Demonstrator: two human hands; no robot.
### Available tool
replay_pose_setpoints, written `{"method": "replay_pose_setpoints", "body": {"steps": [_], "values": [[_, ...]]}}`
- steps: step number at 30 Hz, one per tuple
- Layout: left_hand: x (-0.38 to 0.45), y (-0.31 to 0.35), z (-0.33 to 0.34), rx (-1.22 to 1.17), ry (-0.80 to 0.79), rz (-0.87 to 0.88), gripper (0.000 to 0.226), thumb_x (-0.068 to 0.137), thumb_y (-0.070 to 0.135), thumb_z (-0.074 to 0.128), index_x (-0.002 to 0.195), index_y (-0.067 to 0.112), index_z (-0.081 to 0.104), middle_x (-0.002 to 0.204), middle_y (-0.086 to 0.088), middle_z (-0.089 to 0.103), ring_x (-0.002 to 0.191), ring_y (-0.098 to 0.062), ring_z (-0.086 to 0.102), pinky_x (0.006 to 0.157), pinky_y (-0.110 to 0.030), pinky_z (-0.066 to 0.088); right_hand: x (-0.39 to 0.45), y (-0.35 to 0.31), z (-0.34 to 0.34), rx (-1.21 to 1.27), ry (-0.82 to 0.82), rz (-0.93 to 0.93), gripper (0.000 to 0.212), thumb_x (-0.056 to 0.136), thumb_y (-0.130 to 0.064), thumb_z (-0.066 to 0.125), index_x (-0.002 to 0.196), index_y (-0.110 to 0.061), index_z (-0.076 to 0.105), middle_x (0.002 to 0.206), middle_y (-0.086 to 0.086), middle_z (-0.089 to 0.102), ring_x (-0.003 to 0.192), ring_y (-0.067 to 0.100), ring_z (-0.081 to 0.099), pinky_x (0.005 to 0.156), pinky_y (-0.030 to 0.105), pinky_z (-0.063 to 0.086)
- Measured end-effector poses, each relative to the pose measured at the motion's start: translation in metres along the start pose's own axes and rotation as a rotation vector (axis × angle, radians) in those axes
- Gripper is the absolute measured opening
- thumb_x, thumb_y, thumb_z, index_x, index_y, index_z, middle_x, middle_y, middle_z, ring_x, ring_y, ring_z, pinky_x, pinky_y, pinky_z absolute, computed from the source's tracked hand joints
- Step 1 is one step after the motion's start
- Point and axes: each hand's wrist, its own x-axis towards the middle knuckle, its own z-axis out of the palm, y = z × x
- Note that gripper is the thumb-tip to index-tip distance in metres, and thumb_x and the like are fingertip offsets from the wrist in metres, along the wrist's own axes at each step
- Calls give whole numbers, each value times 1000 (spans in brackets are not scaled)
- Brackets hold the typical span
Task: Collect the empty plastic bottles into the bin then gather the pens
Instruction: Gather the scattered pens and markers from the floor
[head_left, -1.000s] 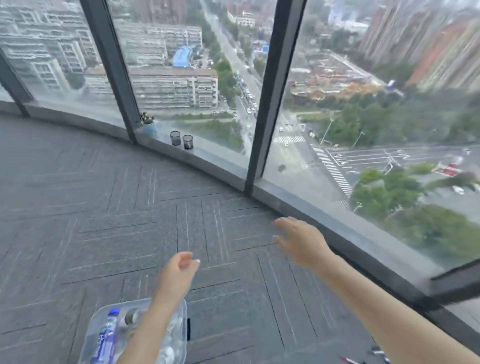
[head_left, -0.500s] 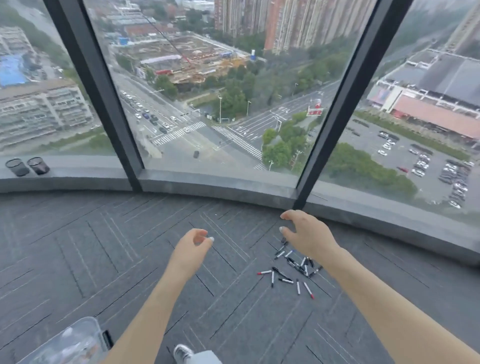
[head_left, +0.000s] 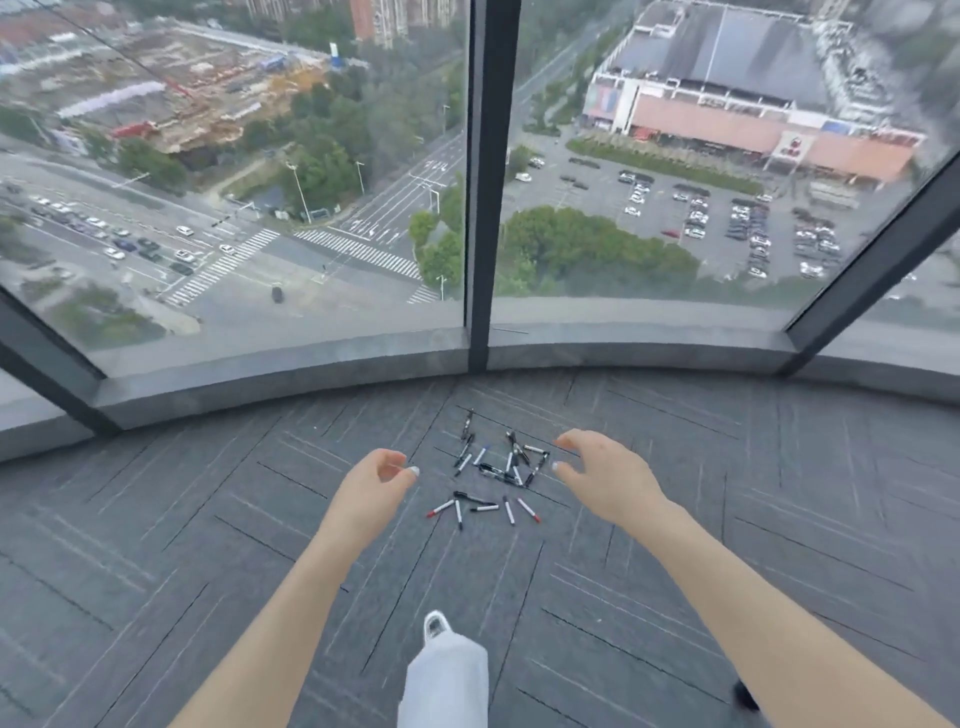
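No legible text, label or number anywhere; red sign on distant building (head_left: 794, 147) too blurred.

Place: an upper floor of a high-rise, office-like in its fittings.
Floor: grey carpet tiles (head_left: 156, 545) laid in alternating directions covered the lower half of the frame.
Windows: tall glass panes (head_left: 234, 182) in dark frames (head_left: 478, 182) curved across the upper half, above a low grey sill (head_left: 280, 369).
Outlook: far below lay a road crossing (head_left: 358, 249) at centre left, a car park (head_left: 727, 218) at upper right, and a large flat-roofed building (head_left: 727, 57) behind it.
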Motion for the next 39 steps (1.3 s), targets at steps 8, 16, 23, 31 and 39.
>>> {"method": "replay_pose_setpoints", "body": {"steps": [8,16,23,31,39], "values": [[107,26,44,52,-76,-39,32,92,33,51,121,20,53,117,5,56,104,-12,51,80,-29,41,100,43,6,-2,-87,52,37,95,-34,44,130,-23,47,134,-6,53,117,18,54,94,34,44],[257,39,94,131,-146,-63,33,92,32,50,122,19,52,107,8,55,94,-13,54,75,-26,41,250,74,43,-28,-179,35,36,95,-32,44,130,-23,47,134,-6,53,120,19,52,94,33,43],[367,-33,187,194,-225,-184,33,91,33,51,122,20,51,109,7,58,96,-13,55,79,-26,39,367,123,150,-82,-308,-19,34,95,-30,43,128,-23,49,132,-3,55,118,22,53,90,34,43],[493,-157,317,292,-282,-290,37,90,30,50,125,18,50,120,2,59,107,-18,56,88,-29,43,460,200,311,-129,-393,-60,33,93,-31,43,124,-22,50,124,0,58,112,25,55,87,38,46],[597,-256,399,483,-236,-260,41,86,27,52,124,14,46,118,-10,57,102,-30,58,87,-40,48,513,274,426,-168,-406,-32,33,92,-30,43,123,-21,52,124,2,58,111,26,57,88,37,47]]}}
